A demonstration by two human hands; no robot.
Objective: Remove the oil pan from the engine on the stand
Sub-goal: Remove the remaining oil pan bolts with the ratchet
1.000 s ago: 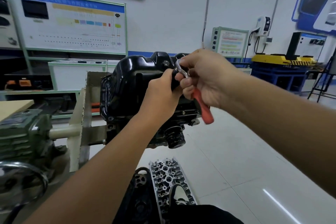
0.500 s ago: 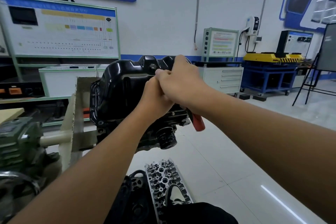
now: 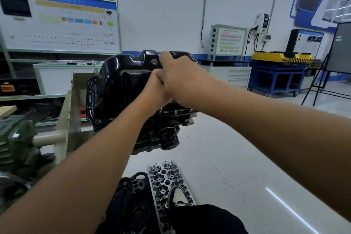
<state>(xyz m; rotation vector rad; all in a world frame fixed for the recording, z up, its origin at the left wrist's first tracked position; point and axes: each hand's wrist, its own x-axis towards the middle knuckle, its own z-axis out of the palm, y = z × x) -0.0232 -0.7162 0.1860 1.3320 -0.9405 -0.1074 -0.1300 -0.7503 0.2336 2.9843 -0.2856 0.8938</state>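
Stand plate [image 3: 76, 100] left. Oil pan [image 3: 121, 85] sits on the inverted engine [image 3: 152, 138], flange bolted. My left hand [image 3: 157, 91] is fisted, contents hidden; right hand [image 3: 180, 76] clamps over it. I judge the pan stiff, glossy, slippery: lift by flange.

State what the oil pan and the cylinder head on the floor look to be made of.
Oil pan: likely pressed sheet steel with glossy black paint; it shows sharp light reflections and rounded stamped contours.
Cylinder head: probably bare cast aluminium; silver-grey, matte, with intricate cast cavities and machined holes.
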